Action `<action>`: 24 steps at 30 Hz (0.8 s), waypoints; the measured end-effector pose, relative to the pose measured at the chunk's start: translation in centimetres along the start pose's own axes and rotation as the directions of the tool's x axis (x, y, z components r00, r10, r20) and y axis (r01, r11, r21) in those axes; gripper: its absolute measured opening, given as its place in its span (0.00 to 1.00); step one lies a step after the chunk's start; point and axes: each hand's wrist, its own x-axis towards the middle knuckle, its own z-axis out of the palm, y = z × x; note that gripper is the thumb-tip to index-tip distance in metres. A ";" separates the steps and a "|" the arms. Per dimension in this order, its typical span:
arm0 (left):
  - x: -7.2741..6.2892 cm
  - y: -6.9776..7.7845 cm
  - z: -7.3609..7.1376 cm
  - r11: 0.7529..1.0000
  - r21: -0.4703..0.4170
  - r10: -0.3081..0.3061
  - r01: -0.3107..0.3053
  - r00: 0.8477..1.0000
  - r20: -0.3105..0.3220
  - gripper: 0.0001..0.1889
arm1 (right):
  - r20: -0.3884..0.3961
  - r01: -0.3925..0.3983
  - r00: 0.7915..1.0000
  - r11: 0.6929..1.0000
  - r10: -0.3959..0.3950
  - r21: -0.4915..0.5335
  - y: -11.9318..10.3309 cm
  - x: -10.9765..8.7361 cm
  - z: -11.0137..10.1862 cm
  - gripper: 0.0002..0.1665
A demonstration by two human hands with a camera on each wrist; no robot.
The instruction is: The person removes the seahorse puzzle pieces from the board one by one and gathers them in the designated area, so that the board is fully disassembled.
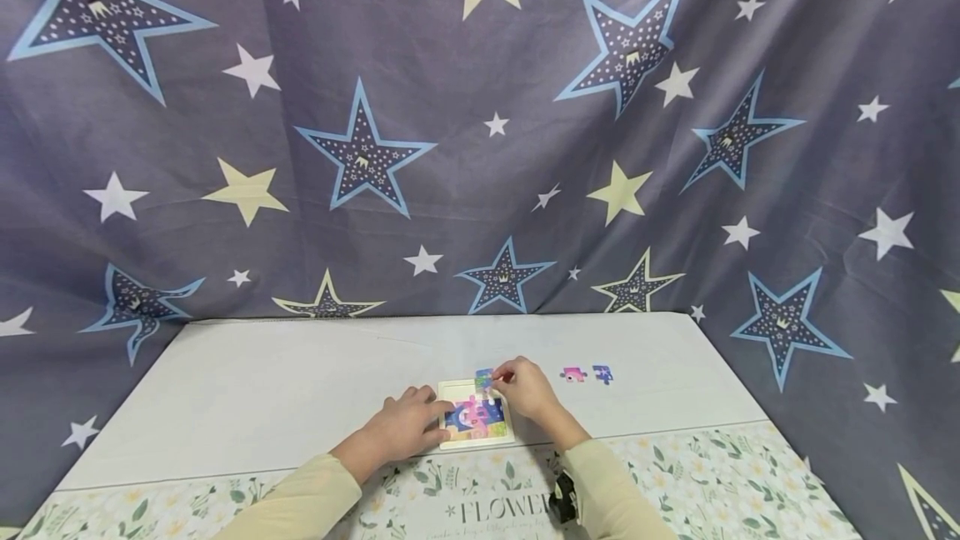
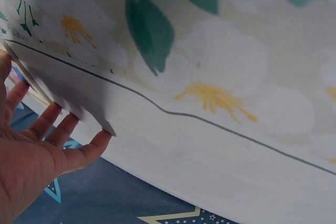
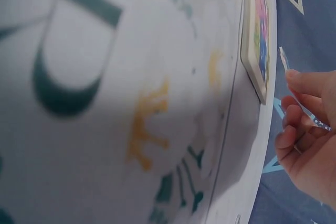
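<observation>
A small cream puzzle tray lies on the white tabletop, partly filled with pink, blue and yellow jigsaw pieces. The upper left of its inside shows bare. My left hand rests at the tray's left side, thumb and index finger on its edge, the other fingers spread out. Between thumb and fingers my right hand pinches a blue and green puzzle piece over the tray's upper right corner. Seen from the right wrist, that puzzle piece is edge-on and tilted, close beside the tray.
Two loose puzzle pieces lie right of my right hand, a pink one and a dark blue one. A flower-printed cloth covers the table's near side. Behind the table hangs a star-patterned curtain.
</observation>
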 end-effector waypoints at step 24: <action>-0.1 0.4 -0.1 0.998 0.057 -0.030 0.030 1.000 -0.007 0.26 | -0.032 -0.071 0.997 0.997 0.070 -0.028 2.0 -0.5 -1.6 0.04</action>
